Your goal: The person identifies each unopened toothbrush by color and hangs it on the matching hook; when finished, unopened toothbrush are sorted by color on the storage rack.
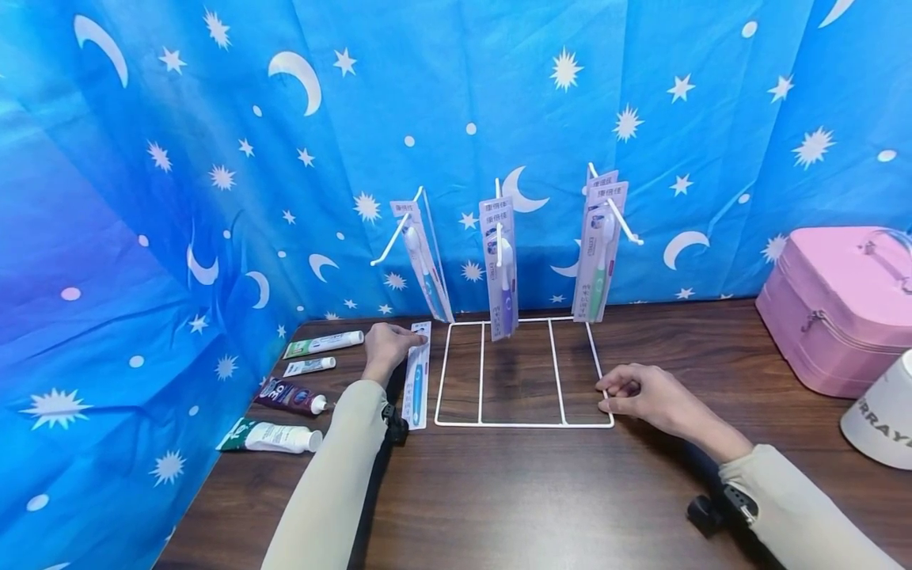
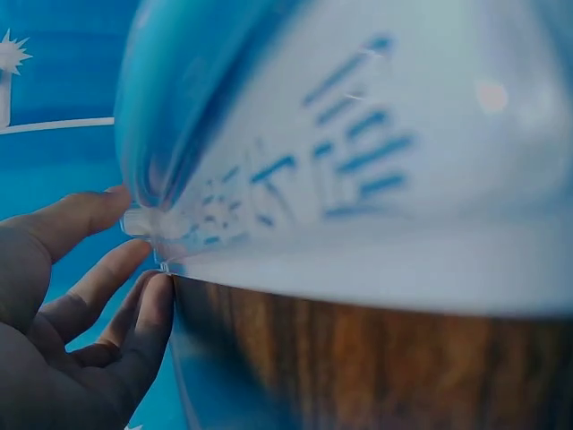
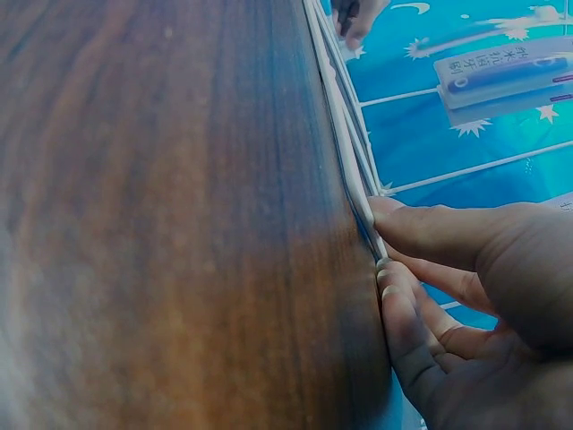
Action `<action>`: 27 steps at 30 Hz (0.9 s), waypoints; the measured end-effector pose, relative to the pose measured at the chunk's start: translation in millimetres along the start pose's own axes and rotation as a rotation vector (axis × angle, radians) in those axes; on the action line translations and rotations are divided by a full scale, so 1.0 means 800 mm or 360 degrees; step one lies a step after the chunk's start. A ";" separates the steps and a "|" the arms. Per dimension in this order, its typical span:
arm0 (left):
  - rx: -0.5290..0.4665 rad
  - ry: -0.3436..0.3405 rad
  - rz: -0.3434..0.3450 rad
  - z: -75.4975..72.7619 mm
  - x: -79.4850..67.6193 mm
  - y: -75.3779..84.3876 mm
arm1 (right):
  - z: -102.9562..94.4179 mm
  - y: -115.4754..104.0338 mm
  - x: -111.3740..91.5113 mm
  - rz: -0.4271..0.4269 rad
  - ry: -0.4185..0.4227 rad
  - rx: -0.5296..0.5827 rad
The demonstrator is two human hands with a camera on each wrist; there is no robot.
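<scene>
My left hand (image 1: 390,347) pinches the upper end of a packaged blue toothbrush (image 1: 417,388) lying left of a white wire rack (image 1: 523,425). In the left wrist view, the thumb and fingers meet at the edge of the clear package (image 2: 358,152), which looms close and blurred. At the rack's front right corner my right hand (image 1: 651,396) pinches the wire, as the right wrist view shows too. From the rack's hooks hang packaged toothbrushes: blue (image 1: 425,265) on the left, purple (image 1: 504,277) in the middle, green (image 1: 598,261) on the right.
Several toothpaste tubes (image 1: 283,437) lie in a column left of my left arm. A pink case (image 1: 841,309) stands at the right, with a white cylindrical container (image 1: 883,419) before it. Blue star-patterned cloth (image 1: 456,95) backs the wooden table (image 1: 513,507).
</scene>
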State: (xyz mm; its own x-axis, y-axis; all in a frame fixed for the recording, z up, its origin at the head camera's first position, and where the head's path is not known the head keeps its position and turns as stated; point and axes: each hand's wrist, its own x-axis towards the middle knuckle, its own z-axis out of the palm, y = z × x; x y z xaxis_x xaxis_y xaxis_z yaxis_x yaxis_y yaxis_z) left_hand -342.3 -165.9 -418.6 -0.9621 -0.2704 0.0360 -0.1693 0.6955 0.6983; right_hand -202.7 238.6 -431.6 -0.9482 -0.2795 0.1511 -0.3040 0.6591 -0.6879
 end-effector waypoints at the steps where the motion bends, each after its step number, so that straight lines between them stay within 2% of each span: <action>1: 0.0016 0.0000 0.0003 -0.001 0.000 0.000 | 0.000 -0.001 0.000 0.0000 -0.0002 0.0000; 7: 0.0039 0.0030 -0.0001 -0.011 -0.004 0.000 | 0.001 -0.002 0.002 0.0001 -0.0016 0.0000; 9: -0.0024 0.0024 -0.0038 -0.016 -0.007 0.001 | 0.001 -0.001 0.002 0.0008 -0.0020 -0.0008; 12: -0.0205 0.0014 -0.0100 -0.024 -0.010 0.001 | 0.001 0.001 0.001 0.0020 -0.0018 -0.0020; 15: -0.0362 0.0036 -0.0105 -0.033 -0.013 0.000 | 0.001 0.003 0.000 0.0025 -0.0017 -0.0025; 22: -0.0588 0.0013 -0.0002 -0.056 -0.026 0.000 | 0.002 0.005 0.000 0.0005 0.0006 -0.0019; 27: -0.0676 0.0037 0.0066 -0.076 -0.040 0.004 | 0.002 0.003 0.001 0.0011 -0.0001 -0.0026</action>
State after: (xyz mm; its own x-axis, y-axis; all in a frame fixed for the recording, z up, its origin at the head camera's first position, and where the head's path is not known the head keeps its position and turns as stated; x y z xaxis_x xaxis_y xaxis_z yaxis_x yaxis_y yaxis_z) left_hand -299.1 -195.1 -374.0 -0.9602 -0.2666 0.0829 -0.0230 0.3712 0.9283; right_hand -203.9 238.8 -434.3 -0.9502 -0.2755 0.1459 -0.2989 0.6721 -0.6774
